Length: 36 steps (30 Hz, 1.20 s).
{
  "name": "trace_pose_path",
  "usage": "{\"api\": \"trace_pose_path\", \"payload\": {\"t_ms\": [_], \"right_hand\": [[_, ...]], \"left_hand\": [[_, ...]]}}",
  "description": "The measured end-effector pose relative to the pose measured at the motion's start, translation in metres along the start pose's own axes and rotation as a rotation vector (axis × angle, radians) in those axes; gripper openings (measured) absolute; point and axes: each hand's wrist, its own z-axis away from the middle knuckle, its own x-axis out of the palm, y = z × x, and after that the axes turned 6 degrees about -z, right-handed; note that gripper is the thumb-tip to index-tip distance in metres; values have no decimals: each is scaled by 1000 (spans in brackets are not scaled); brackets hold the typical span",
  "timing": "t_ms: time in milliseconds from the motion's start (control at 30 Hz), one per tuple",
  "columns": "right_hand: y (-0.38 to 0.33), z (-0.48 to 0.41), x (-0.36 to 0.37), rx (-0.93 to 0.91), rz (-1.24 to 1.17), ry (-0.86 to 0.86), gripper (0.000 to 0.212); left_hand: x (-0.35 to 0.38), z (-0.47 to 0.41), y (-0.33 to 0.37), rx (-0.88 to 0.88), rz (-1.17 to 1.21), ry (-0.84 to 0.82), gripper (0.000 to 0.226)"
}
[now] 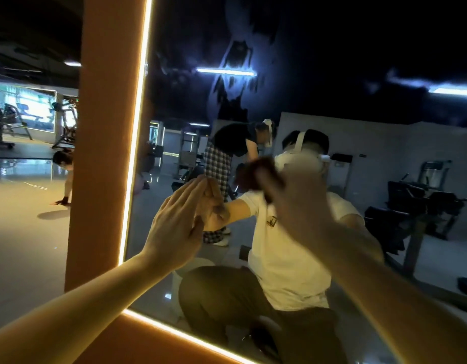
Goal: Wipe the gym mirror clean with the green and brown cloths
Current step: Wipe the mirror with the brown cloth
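Note:
The gym mirror (332,61) fills most of the view and shows wet streaks near its top. My left hand (174,222) lies flat with straight fingers against the glass, close to the mirror's left edge, and holds nothing. My right hand (292,203) is blurred with motion and holds the brown cloth (256,170) bunched against the glass at the middle of the mirror. No green cloth is in view.
An orange frame (106,153) with a glowing light strip (134,158) borders the mirror on the left and along the bottom. Gym machines (6,122) and a person on the floor (64,174) lie beyond the frame at the left.

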Motion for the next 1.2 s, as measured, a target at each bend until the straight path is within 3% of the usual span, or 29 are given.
{"api": "trace_pose_path", "payload": {"t_ms": [100,200,267,400,533,600,667,733,800,867,933,1000,1100,1133,1200], "right_hand": [[33,-48,-29,294,114,334,48],[9,-77,-8,428,114,414,54],[-34,-72,28,301,112,265,58],[-113,-5,73,-139,9,-142,56],[-88,26,64,-626,129,-349,44],[-62,13,47,-715,197,-360,34],[-26,-13,19,-428,56,-248,20],[14,-42,-22,-28,92,27,22],[49,-65,-49,269,167,266,41],[65,-85,-56,514,171,402,54],[46,-98,-40,604,161,451,58],[8,-93,-12,387,96,343,54],[-39,-64,18,-190,100,-77,45],[-35,-58,15,-303,144,-180,46],[-5,-64,-5,-257,135,-111,38]], "left_hand": [[-6,-2,-3,-19,50,-14,61],[-18,-8,-5,-40,100,38,59],[-23,-12,-9,-112,145,129,58],[-27,-13,-16,-254,249,180,57],[-27,-18,-11,-223,202,138,56],[-27,-23,-6,-207,186,98,57],[-26,-26,-1,-213,178,44,59],[-24,-27,4,-217,132,21,62],[-26,-29,8,-203,80,15,65],[-29,-36,7,-170,54,28,65],[-33,-48,7,-121,35,52,63],[-35,-67,11,-85,42,106,62],[-37,-101,20,-89,95,196,70],[-38,-112,24,-85,98,209,71],[-41,-128,33,-68,114,220,73]]}}
